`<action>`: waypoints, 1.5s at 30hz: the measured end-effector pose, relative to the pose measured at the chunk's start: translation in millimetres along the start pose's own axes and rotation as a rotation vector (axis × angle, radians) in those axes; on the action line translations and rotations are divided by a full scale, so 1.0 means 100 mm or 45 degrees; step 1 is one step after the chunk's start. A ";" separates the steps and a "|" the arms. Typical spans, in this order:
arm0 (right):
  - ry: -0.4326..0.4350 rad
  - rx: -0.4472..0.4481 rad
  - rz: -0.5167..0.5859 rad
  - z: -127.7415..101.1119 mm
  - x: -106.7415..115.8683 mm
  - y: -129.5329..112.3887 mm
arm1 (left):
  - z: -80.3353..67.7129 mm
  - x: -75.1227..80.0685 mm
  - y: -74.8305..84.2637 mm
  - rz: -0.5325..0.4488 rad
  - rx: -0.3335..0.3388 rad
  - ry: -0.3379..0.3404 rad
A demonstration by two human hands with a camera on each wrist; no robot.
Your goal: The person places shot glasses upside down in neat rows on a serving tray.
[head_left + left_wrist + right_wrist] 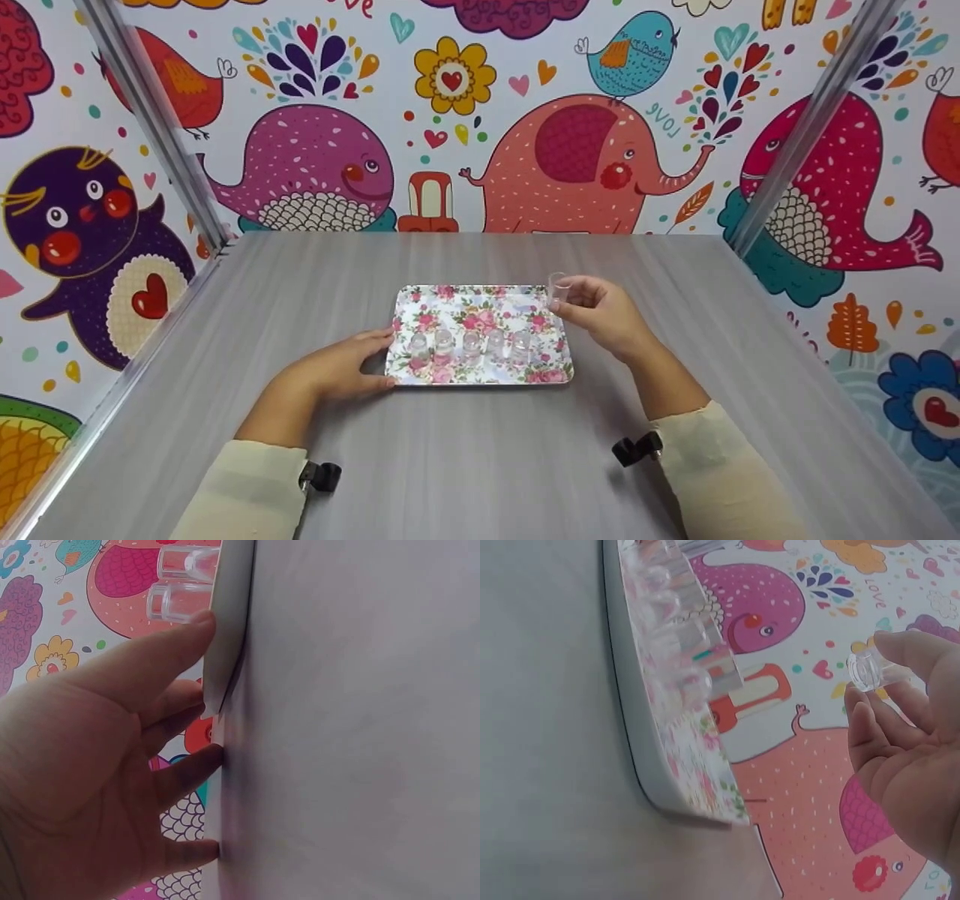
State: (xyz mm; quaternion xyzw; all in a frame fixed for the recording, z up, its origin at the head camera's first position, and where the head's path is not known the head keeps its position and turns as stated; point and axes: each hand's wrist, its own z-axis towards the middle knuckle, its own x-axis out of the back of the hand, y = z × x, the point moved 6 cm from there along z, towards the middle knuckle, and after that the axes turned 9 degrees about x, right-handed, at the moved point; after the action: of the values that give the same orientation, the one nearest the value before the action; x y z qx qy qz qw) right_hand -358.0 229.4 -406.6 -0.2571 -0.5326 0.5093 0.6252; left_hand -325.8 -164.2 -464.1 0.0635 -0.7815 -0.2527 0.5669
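A flower-patterned tray (480, 300) lies on the table, with several small clear cups (471, 346) in a row across its near half. My left hand (337, 367) rests at the tray's left side, fingers spread. Its thumb touches the tray's edge in the left wrist view, and the lower fingers reach down to the tabletop. Over the tray's far right corner, my right hand (604, 311) pinches one more small clear cup (865, 669) between thumb and fingertips. That cup is raised off the tray, close to upright in the head view.
The grey wood-grain table (480, 465) extends around the tray on all sides. Cartoon-printed walls (450, 172) enclose it at the back and sides, with metal posts (154, 127) at the corners. A black camera mount (636, 448) sits on each sleeve.
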 end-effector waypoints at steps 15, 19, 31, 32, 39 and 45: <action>0.050 0.015 0.062 0.00 0.03 0.04 | 0.01 0.00 0.00 -0.005 -0.019 0.005; 0.097 0.025 0.065 0.00 0.03 0.06 | 0.02 0.00 -0.01 -0.005 -0.022 0.002; 0.077 0.054 0.030 0.02 -0.01 0.11 | 0.03 -0.01 -0.03 -0.005 -0.016 0.000; 0.060 0.034 0.025 0.03 -0.02 0.12 | 0.03 -0.01 -0.03 -0.004 -0.020 0.002; -0.169 -0.132 -0.054 0.00 -0.16 0.26 | 0.03 -0.01 -0.03 0.001 -0.037 0.011; -0.337 -0.116 -0.162 -0.01 -0.31 0.36 | 0.03 -0.01 -0.03 0.012 -0.031 0.008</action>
State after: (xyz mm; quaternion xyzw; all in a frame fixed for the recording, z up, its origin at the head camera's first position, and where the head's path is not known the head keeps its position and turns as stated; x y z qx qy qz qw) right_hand -367.5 214.0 -451.0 -0.1816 -0.6480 0.4735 0.5683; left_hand -328.7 -165.5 -467.3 0.0539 -0.7768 -0.2593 0.5713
